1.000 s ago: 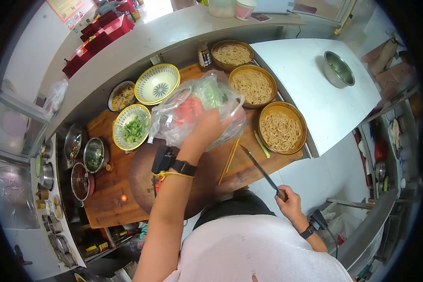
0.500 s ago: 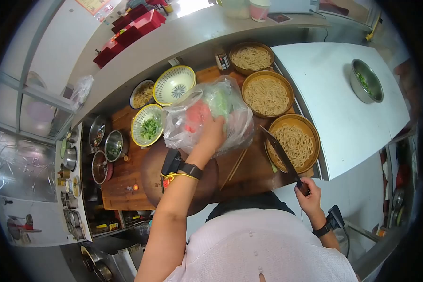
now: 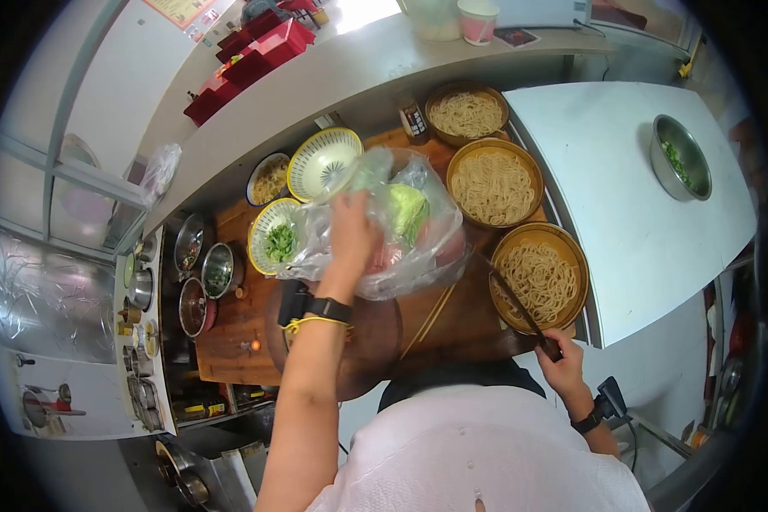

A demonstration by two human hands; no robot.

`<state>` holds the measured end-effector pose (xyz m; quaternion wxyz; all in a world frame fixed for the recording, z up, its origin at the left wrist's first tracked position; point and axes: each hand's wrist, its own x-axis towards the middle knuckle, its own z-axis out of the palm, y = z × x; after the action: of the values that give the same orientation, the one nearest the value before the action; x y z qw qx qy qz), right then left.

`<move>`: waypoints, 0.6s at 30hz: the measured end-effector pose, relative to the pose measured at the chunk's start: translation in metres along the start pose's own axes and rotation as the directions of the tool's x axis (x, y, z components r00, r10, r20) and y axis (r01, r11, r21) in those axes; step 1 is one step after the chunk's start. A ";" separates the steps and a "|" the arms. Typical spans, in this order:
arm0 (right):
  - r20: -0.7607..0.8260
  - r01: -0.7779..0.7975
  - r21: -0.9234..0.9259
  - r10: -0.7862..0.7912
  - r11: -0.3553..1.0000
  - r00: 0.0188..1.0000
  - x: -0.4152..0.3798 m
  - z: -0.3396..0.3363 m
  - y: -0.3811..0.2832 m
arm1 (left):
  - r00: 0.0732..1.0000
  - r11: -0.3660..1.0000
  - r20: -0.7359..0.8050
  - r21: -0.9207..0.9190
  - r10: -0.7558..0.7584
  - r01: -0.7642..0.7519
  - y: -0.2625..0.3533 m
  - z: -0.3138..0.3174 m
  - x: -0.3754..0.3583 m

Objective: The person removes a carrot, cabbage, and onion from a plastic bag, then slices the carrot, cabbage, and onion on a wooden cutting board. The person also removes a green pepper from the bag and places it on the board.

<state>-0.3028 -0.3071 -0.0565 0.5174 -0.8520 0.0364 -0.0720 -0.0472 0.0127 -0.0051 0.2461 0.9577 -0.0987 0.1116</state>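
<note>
Fingers (image 3: 350, 203) of the left hand (image 3: 355, 237) reach onto the near side of a clear bag (image 3: 422, 273), curled against its loose plastic; whether they pinch it cannot be told. The right hand (image 3: 563, 369) is closed around the handle of a knife (image 3: 520, 305), its blade slanting away over the near bowl of noodles (image 3: 533, 234); whether the two touch is unclear. The bag lies in the middle of the wooden table (image 3: 229, 328), with a pale green vegetable (image 3: 408, 213) showing at its top and something reddish below. A round board (image 3: 375, 333) sits just nearer the body, and chopsticks (image 3: 429, 320) lie slanted beside it. To the bag's right, a middle noodle bowl (image 3: 497, 146) and a far one (image 3: 467, 88) continue the row, a jar (image 3: 413, 121) next to the far one. To its left are a patterned bowl (image 3: 326, 162) and a bowl of chopped greens (image 3: 258, 232); metal bowls (image 3: 235, 273) stand farther left. On a white surface (image 3: 614, 256) at far right is a steel bowl (image 3: 697, 154) holding chopped greens. Behind the table runs a counter (image 3: 375, 72) with a cup (image 3: 478, 26).
</note>
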 end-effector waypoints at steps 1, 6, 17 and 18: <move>-0.007 -0.060 0.027 0.061 0.998 0.998 -0.002 0.001 0.007 | 0.999 0.995 -0.041 0.098 0.022 -0.018 -0.001 -0.010 0.001; -0.026 -0.109 0.098 0.112 0.989 0.993 -0.001 0.007 0.015 | 0.966 0.864 -0.008 0.449 0.259 -0.228 -0.003 -0.002 -0.012; 0.017 -0.110 0.072 0.109 0.991 0.994 0.001 0.002 0.002 | 0.582 0.173 0.804 0.560 0.120 -0.810 0.009 0.011 -0.040; 0.021 -0.137 0.091 0.136 0.986 0.990 0.000 0.002 0.002 | 0.544 0.094 0.815 0.537 0.197 -0.838 0.017 0.008 -0.046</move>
<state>-0.3027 -0.3060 -0.0596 0.5602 -0.8231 0.0875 -0.0316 -0.0944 0.0002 -0.0167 -0.4354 0.7835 -0.4402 -0.0522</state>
